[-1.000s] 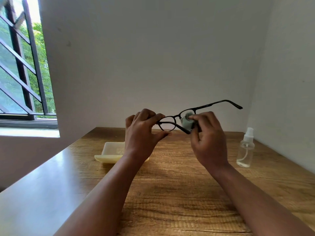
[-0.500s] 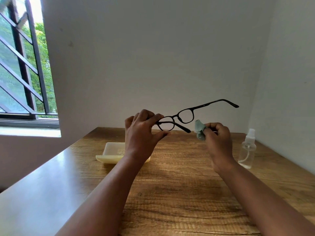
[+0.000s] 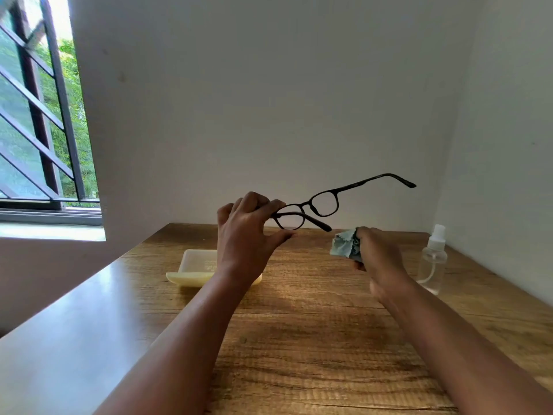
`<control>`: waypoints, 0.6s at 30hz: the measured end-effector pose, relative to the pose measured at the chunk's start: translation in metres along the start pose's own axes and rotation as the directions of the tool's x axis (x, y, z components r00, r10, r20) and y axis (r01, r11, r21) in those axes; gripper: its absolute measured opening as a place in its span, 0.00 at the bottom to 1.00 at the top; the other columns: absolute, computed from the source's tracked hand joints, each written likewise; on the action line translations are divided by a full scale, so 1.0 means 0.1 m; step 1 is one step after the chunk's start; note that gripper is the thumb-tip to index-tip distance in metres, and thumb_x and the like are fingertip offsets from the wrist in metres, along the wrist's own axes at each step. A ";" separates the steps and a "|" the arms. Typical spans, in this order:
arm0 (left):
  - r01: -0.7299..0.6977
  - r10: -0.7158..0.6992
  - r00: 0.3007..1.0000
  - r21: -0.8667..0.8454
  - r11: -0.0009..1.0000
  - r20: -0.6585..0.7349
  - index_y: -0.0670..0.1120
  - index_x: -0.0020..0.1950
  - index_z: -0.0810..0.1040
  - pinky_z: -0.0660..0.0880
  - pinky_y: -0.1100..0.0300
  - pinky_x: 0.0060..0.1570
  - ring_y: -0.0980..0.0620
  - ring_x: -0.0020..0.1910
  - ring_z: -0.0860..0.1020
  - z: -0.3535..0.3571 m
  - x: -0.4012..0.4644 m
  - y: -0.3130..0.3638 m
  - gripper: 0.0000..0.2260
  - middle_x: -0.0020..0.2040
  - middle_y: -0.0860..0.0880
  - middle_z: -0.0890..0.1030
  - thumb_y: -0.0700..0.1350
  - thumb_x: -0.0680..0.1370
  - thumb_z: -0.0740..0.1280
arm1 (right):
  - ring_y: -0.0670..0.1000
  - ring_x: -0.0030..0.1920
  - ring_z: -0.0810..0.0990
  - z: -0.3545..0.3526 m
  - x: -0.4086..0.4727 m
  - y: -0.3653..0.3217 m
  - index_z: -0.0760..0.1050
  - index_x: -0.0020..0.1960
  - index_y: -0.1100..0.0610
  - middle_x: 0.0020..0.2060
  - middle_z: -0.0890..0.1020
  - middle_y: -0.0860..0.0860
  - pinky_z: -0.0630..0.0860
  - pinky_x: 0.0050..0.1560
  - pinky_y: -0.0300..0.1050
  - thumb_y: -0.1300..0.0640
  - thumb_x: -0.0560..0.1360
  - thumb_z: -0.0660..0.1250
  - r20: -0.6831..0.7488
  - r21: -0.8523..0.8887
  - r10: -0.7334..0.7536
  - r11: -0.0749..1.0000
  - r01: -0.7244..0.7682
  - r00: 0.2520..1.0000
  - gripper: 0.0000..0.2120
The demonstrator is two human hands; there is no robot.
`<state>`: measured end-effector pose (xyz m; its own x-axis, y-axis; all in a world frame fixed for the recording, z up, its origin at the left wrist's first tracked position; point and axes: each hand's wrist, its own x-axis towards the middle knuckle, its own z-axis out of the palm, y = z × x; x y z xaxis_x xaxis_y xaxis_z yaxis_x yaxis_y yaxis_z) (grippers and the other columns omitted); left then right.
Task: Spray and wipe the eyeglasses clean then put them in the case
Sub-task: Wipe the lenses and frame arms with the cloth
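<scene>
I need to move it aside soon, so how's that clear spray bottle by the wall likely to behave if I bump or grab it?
The spray bottle stands upright, tall and narrow, so a sideways bump would probably tip it. Its clear plastic body looks partly filled at most, so it is likely light. The smooth plastic may be a little slippery.

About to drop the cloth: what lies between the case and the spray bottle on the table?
Head view: bare wooden table between case and spray bottle.

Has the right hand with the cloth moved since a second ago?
Yes. The right hand with the cloth has dropped off the eyeglasses, down toward the spray bottle.
</scene>
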<state>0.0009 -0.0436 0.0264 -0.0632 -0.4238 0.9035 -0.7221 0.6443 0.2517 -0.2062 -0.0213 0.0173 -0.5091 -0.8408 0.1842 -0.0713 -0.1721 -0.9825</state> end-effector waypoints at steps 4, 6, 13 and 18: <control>-0.005 0.005 1.000 0.006 1.000 0.003 0.53 0.56 0.83 0.58 0.59 0.55 0.55 0.51 0.74 0.01 0.00 0.00 0.22 0.48 0.54 0.77 0.57 0.64 0.78 | 0.50 0.32 0.82 -0.04 0.04 -0.01 0.77 0.52 0.65 0.41 0.84 0.60 0.75 0.28 0.40 0.63 0.80 0.57 0.037 0.214 0.115 0.969 -0.121 0.993 0.11; -0.006 0.006 1.000 0.006 1.000 0.006 0.53 0.56 0.83 0.58 0.59 0.54 0.55 0.51 0.74 0.01 0.00 0.00 0.22 0.48 0.55 0.77 0.57 0.64 0.78 | 0.52 0.36 0.84 -0.03 0.05 -0.04 0.77 0.54 0.67 0.42 0.85 0.61 0.77 0.33 0.42 0.63 0.79 0.56 0.054 0.299 0.081 0.950 -0.093 0.995 0.12; -0.034 0.033 0.999 0.049 0.998 0.027 0.52 0.57 0.83 0.58 0.58 0.56 0.51 0.53 0.76 0.01 -0.01 0.03 0.23 0.50 0.52 0.77 0.54 0.64 0.79 | 0.54 0.41 0.83 -0.01 -0.07 -0.17 0.80 0.47 0.62 0.40 0.86 0.58 0.78 0.44 0.45 0.66 0.78 0.58 0.116 0.444 -0.066 0.896 0.008 0.991 0.12; -0.065 0.063 0.998 0.097 0.993 0.024 0.52 0.57 0.83 0.57 0.59 0.56 0.51 0.53 0.76 0.00 -0.01 0.03 0.22 0.51 0.52 0.77 0.55 0.65 0.78 | 0.51 0.44 0.83 -0.01 -0.10 -0.19 0.82 0.49 0.61 0.46 0.85 0.57 0.77 0.42 0.39 0.68 0.78 0.58 0.108 0.451 -0.080 0.892 0.022 0.991 0.14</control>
<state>-0.0015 -0.0416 0.0266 -0.1251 -0.3977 0.9089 -0.7797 0.6060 0.1579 -0.2005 -0.0096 0.0339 -0.4059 -0.8751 0.2637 0.3122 -0.4040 -0.8598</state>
